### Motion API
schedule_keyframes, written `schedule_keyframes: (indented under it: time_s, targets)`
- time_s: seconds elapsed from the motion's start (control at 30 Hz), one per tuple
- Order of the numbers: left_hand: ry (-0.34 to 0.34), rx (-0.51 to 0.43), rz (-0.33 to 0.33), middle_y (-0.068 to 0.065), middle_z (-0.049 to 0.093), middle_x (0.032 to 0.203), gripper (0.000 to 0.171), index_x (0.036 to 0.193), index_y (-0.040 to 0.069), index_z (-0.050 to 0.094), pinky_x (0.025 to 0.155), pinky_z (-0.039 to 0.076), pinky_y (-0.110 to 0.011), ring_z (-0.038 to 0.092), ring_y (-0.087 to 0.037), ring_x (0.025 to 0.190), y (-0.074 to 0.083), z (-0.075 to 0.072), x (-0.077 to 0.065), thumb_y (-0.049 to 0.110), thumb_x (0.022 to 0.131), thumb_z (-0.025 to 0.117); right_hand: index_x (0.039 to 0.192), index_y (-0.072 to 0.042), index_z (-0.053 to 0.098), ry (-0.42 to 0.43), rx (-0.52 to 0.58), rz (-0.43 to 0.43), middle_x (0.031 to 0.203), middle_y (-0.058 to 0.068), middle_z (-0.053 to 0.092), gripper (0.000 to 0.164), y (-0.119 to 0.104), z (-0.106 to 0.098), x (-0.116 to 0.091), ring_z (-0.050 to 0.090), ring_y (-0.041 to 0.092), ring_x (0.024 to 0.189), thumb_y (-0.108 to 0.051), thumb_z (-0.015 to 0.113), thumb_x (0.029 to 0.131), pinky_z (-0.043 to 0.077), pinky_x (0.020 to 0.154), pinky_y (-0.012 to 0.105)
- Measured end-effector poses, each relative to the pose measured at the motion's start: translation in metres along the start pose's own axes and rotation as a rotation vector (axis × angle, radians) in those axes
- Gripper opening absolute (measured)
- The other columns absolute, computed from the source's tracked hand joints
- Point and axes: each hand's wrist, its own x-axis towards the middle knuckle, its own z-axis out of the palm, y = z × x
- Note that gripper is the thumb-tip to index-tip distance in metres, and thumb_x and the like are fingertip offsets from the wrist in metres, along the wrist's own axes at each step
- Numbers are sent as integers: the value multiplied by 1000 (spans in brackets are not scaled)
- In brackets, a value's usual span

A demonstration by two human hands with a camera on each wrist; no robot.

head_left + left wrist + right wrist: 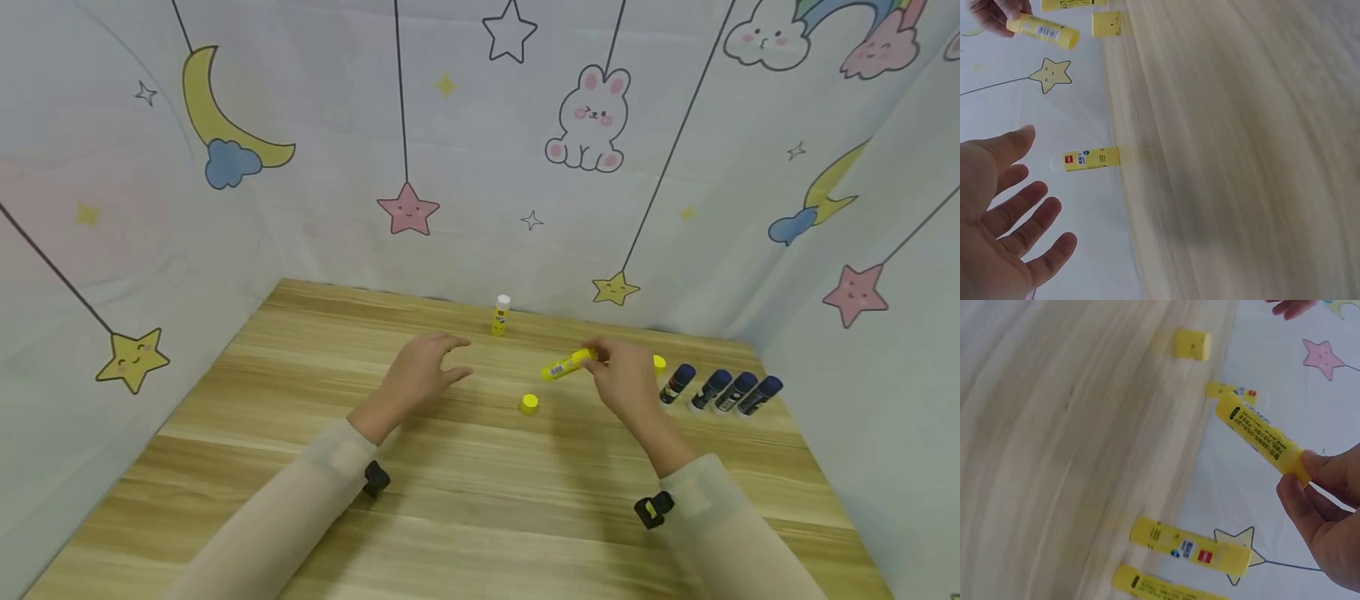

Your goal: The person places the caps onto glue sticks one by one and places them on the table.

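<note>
My right hand [626,379] pinches a yellow glue stick [566,365] by one end between thumb and fingers, tilted above the table. A short yellow cap [529,404] stands on the table below that glue stick. To its left, my left hand [420,375] holds nothing, its thumb and fingers spread apart. At the back stands a yellow glue stick with a white top [500,317], a little beyond the left hand. In the right wrist view, two more yellow glue sticks stand near the right hand, one [1188,544] showing its label; in the head view the hand mostly hides them.
Several dark blue glue sticks [712,390] stand in a row at the right of the wooden table [480,517]. A white curtain [322,233] printed with stars, moons and a rabbit surrounds the table's back and sides.
</note>
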Motion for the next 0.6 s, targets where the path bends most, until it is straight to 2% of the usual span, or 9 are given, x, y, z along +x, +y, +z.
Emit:
schedule_keyframes:
  time_s: [0.13, 0.27, 0.5, 0.6]
  targets:
    - [-15, -44, -56, -8, 69, 127, 48, 133, 13, 66, 97, 54, -45, 65, -27, 116, -7, -1, 2, 35, 93, 76, 121, -4, 72, -90, -94, -28, 112, 17, 74, 26, 4, -6, 6, 71, 32, 98, -8, 70, 96, 61, 75, 43]
    - [-16, -84, -80, -9, 70, 125, 48, 133, 10, 66, 92, 56, -44, 66, -27, 111, -13, -2, 6, 35, 93, 76, 123, -2, 70, -166, -160, -30, 119, 18, 72, 27, 7, -7, 12, 69, 35, 106, -5, 68, 97, 61, 82, 45]
    - [-36, -120, -143, -10, 69, 126, 50, 134, 10, 65, 95, 55, -43, 66, -27, 112, -20, -2, 11, 38, 93, 75, 124, -2, 70, -243, -234, -40, 119, 19, 71, 27, 10, -10, 23, 68, 35, 106, -4, 66, 97, 59, 82, 44]
    - [-43, -125, -150, -10, 69, 126, 50, 134, 10, 64, 95, 55, -44, 66, -27, 113, -21, -4, 12, 38, 94, 74, 125, -1, 69, -263, -264, -46, 120, 21, 71, 28, 13, -10, 27, 68, 37, 107, -3, 65, 97, 59, 83, 45]
